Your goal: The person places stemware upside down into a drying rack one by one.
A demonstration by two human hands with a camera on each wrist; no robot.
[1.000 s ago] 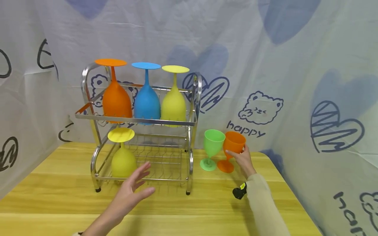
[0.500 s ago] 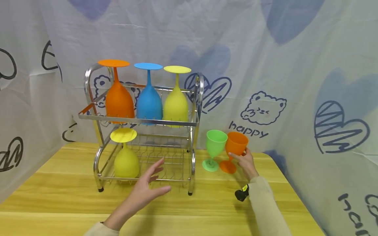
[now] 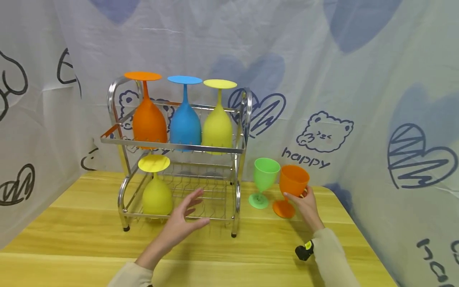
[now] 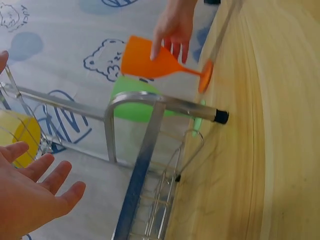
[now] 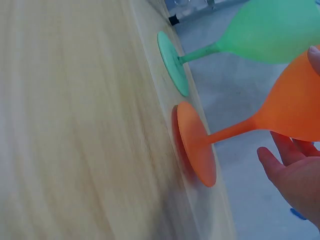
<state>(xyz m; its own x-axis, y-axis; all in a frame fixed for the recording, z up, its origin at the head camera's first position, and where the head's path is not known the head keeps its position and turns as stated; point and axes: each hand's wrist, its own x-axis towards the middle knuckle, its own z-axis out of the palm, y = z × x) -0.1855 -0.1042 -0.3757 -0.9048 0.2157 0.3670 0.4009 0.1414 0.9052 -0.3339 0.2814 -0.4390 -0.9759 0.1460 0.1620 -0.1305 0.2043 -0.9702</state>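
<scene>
Left hand [image 3: 181, 223]: spread, thumb well apart from the fingers, in front of the rack [image 3: 179, 146], on the side of the desk's [image 3: 233, 263] front edge.
Right hand [image 3: 304, 201]: pinching the bowl of the held orange cup [image 3: 293, 179] between thumb and fingers.
Rack: standing left of centre, toward the desk's back edge.
Top shelf: upside-down orange cup [image 3: 148, 125] at the left end, blue cup [image 3: 185, 125] in the middle, pale yellow cup [image 3: 217, 129] at the right end — all feet up.
Lower shelf: dark yellow cup [image 3: 157, 197], upside down, left end.
Green cup [image 3: 265, 175]: upright near the desk's back edge, just right of the rack.
Held orange cup: nearly upright beside the green cup, toward the back right corner — whether its foot touches the wood, I cannot tell.
</scene>
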